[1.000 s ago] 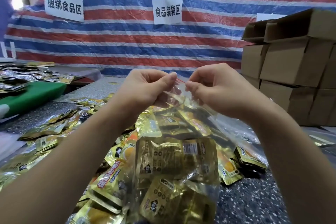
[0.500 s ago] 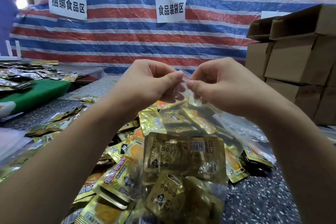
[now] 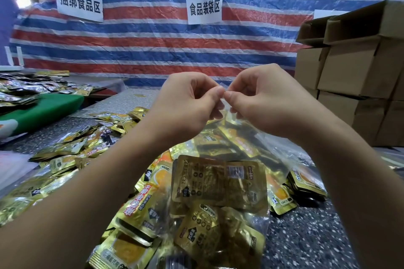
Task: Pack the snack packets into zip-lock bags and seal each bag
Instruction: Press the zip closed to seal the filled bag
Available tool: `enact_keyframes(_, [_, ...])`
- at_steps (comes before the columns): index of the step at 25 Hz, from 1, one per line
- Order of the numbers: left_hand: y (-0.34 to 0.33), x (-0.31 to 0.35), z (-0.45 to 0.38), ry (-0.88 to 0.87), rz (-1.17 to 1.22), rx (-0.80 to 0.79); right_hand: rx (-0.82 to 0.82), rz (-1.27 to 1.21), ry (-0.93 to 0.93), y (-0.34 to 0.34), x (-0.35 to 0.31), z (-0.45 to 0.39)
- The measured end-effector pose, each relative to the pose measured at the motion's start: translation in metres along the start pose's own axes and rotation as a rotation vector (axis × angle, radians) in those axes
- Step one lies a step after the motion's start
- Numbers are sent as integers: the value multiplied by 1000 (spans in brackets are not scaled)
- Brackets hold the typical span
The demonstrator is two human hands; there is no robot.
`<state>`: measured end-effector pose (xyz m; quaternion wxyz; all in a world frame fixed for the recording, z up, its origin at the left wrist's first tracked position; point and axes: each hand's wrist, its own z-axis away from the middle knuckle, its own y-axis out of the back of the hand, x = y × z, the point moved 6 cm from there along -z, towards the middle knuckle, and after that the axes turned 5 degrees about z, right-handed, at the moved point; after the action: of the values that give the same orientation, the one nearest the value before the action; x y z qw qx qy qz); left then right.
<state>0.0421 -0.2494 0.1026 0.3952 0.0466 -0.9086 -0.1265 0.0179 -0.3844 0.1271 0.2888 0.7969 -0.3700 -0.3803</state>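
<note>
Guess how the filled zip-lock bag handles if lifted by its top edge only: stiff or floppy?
Probably floppy: the zip-lock bag is thin crinkled film, sagging below both hands' pinch. Likely bottom-heavy, since gold packets bunch low. The glossy film may slip.

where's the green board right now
In the head view the green board lies far left on the table, beneath a heap of snack packets, left of the left hand.

Two hands (image 3: 185, 102), one zip-lock bag (image 3: 220, 209), two full wall signs (image 3: 79, 3), gold packets (image 3: 65, 159) too many to count.
</note>
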Motion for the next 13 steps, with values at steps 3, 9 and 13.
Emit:
enact_keyframes(3, [-2,-1,2,-35,-61,44,14,45,6,-5,-1,0])
enact_keyframes(9, [1,-6,-1,-19,-36,72,-49,25,-18,-6,2,1])
enact_keyframes(13, [2,-13,-3,88,115,29,8,24,11,-2,1,-1])
